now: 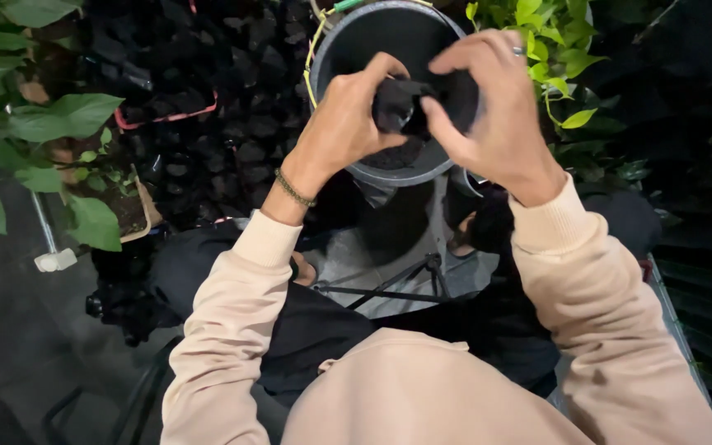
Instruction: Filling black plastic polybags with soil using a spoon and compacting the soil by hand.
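Both my hands hold a small black plastic nursery bag [397, 105] over a grey bucket [341, 45] that has dark soil in its bottom. My left hand [348, 124] pinches the bag's left side with thumb and fingers. My right hand [492, 107], with a ring on one finger, grips its right side from above. A beaded bracelet circles my left wrist. Both arms wear beige sleeves.
Many filled black nursery bags [232, 124] are stacked at the left behind the bucket. Green leafy plants [59, 124] stand at the far left and another plant [550, 49] at the right of the bucket. A black tripod [409, 280] lies below the bucket.
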